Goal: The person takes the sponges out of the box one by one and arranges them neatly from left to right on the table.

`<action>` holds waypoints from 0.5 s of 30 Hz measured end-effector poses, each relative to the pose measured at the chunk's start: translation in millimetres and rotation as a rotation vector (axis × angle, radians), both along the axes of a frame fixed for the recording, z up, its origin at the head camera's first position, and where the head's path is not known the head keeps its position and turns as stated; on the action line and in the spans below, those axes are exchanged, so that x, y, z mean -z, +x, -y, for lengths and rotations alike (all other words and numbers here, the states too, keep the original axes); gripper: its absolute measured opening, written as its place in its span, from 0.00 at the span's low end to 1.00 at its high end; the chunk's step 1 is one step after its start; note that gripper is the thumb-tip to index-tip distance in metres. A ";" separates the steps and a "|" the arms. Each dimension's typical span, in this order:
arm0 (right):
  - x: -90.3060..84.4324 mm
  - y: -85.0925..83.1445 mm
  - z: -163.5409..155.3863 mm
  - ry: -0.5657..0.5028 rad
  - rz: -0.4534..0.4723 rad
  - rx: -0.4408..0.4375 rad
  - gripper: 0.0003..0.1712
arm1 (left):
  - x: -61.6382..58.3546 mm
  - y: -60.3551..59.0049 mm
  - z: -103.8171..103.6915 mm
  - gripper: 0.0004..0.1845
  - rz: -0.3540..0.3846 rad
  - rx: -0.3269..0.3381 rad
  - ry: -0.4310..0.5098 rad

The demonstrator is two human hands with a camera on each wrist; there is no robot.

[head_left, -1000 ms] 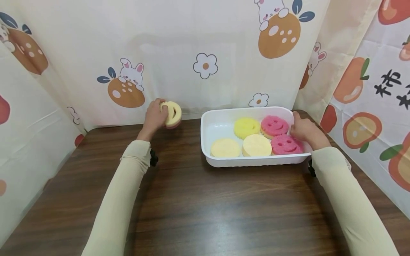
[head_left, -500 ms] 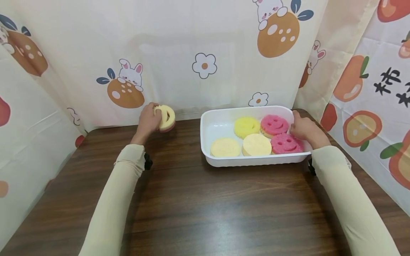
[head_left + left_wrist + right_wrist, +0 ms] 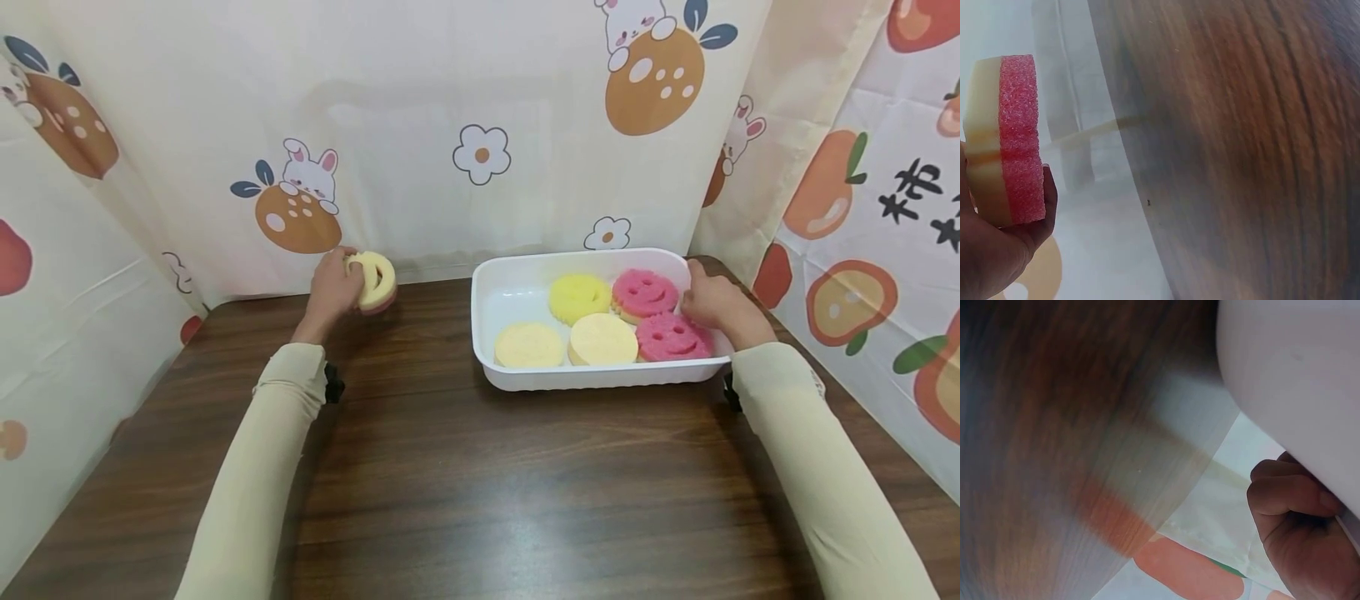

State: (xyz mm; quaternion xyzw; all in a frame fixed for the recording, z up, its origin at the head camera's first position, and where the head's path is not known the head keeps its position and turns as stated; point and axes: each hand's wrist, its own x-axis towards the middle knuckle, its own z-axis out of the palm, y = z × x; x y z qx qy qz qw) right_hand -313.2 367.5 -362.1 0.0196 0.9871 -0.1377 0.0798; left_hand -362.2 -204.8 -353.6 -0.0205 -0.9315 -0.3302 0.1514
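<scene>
We carry a round sponge [image 3: 372, 282] away from the white tray [image 3: 487, 293], and over the last second our left hand [image 3: 333, 287] has drifted steadily leftward along the back edge of the dark wood counter [image 3: 465, 475], widening the gap between sponge and tray. The left fingers curl round the sponge and pinch it on edge, its cream face with the cut-out smile turned toward the tray; the left wrist view shows the pink scouring layer [image 3: 1020, 137] backing the cream foam, with the thumb [image 3: 1041, 212] pressed beneath it and the sponge clear of the counter.

Our right hand [image 3: 716, 304] has not moved in that time. Its fingers [image 3: 1288, 494] are curled over the tray's right-hand rim, gripping it.

Just left of those fingers, five sponges lie flat in the tray: two pink smiling ones [image 3: 645, 293] nearest the hand, a yellow one [image 3: 579, 297] behind, and two cream ones [image 3: 528, 346] along the front wall. The back left corner of the tray sits bare.

We judge that the held sponge is being taken out and set aside at the counter's far left, while the right hand steadies the tray.
</scene>
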 end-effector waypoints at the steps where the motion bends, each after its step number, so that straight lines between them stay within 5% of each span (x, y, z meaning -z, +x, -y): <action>1: 0.6 -0.3 -0.1 -0.002 0.000 0.000 0.46 | 1.0 0.3 1.9 0.27 0.004 -0.001 -0.005; 15: 3.2 -2.4 -2.2 0.007 -0.054 -0.021 0.41 | 8.4 6.2 22.6 0.30 0.012 -0.036 -0.044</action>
